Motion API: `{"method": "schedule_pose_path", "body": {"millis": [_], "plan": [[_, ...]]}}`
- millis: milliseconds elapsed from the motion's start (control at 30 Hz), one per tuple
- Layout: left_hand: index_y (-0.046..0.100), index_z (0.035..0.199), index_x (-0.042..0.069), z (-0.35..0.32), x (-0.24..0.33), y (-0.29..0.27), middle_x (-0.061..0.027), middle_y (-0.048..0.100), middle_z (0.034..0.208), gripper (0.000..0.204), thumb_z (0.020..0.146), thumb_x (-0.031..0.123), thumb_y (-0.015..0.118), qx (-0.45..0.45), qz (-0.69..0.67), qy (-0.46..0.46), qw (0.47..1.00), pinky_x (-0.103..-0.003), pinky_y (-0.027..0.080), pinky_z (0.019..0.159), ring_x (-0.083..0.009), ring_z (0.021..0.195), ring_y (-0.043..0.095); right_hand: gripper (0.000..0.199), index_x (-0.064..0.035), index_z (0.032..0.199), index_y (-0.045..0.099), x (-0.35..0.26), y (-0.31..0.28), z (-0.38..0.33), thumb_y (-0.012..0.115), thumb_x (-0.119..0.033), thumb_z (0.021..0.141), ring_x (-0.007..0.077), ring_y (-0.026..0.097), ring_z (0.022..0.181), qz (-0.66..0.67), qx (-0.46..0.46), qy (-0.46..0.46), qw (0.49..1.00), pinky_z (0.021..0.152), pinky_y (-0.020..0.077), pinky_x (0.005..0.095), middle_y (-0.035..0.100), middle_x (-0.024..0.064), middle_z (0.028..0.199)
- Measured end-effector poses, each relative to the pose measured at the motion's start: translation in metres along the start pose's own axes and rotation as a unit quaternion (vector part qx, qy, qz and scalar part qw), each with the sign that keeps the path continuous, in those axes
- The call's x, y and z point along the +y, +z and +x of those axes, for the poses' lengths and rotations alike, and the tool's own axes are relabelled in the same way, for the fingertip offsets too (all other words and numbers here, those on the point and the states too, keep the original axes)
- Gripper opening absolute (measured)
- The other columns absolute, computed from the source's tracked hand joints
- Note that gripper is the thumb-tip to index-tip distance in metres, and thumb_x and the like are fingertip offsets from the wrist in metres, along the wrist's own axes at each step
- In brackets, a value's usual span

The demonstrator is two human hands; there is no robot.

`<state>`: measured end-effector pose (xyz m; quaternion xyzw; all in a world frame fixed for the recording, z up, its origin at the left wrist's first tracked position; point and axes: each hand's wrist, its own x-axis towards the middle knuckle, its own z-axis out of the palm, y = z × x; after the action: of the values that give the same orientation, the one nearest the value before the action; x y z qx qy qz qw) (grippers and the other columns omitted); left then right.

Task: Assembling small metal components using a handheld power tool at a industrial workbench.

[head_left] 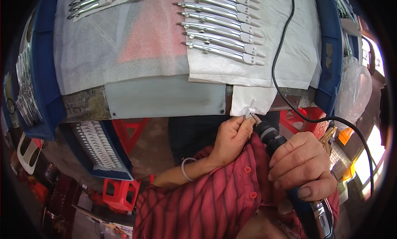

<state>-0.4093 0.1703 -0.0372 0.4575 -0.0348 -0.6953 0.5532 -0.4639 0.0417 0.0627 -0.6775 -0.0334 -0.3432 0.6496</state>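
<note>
My left hand (233, 137) is closed, thumb and finger pinching a silver drawing compass (250, 111) at the table's front edge. Only the compass's top shows clearly over a white cloth flap (240, 99); my fingers hide the rest. In my right hand (302, 162) is a black electric screwdriver (269, 133), gripped round its body with the fingers wrapped over it. Its thin bit points up and left, its tip at or very near the compass head. Whether it touches a screw is too small to tell.
Several silver compasses (223, 40) lie in a row on white cloth ahead; more (93, 1) lie far left. A black cord (276, 59) crosses the right side. Blue trays (43, 77) flank the table, and a tray of metal parts (99, 146) sits lower left. Red stools (120, 193) stand below.
</note>
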Motion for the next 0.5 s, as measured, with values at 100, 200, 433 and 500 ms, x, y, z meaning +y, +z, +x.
{"method": "schedule_pose_path", "body": {"millis": [100,200,433,500], "plan": [[0.061,0.097,-0.001,0.0,-0.001,-0.001,0.0043,0.055,0.073,0.022,0.097,0.015,0.045,-0.002,-0.013,-0.007,1.0,-0.016,0.033,0.052,-0.0001,0.061,0.043,0.015,0.0007,0.085,0.05,0.001,0.001,0.001,0.06,-0.002,0.075,0.0246,0.06,0.054,-0.01,-0.009,0.009,1.0,0.048,0.0506,0.0333,0.061,0.0164,0.068],[0.061,0.095,-0.001,0.0,-0.003,0.0,0.0042,0.055,0.073,0.022,0.097,0.015,0.045,0.007,-0.008,0.008,1.0,-0.016,0.034,0.052,-0.0003,0.061,0.044,0.04,-0.0073,0.097,0.042,0.001,-0.007,0.002,0.074,-0.022,0.078,0.0185,0.064,0.059,-0.054,-0.08,0.026,0.995,0.054,0.0538,0.0284,0.063,0.0084,0.074],[0.061,0.094,0.0,0.0,-0.006,-0.001,0.0049,0.054,0.071,0.021,0.097,0.016,0.047,0.0,-0.011,0.006,1.0,-0.016,0.033,0.052,-0.0001,0.06,0.043,0.041,-0.0068,0.101,0.042,-0.001,-0.008,-0.001,0.073,-0.021,0.079,0.0186,0.064,0.06,-0.049,-0.085,0.005,0.995,0.053,0.0535,0.0283,0.063,0.0094,0.076],[0.062,0.092,0.001,0.001,-0.002,0.002,0.005,0.046,0.06,0.02,0.094,0.017,0.05,0.018,-0.015,0.01,1.0,-0.02,0.031,0.048,-0.0013,0.054,0.038,0.044,-0.0069,0.104,0.042,-0.005,-0.01,-0.002,0.074,-0.022,0.078,0.0188,0.064,0.06,-0.058,-0.089,0.014,0.994,0.053,0.0533,0.0277,0.063,0.0096,0.077]]}}
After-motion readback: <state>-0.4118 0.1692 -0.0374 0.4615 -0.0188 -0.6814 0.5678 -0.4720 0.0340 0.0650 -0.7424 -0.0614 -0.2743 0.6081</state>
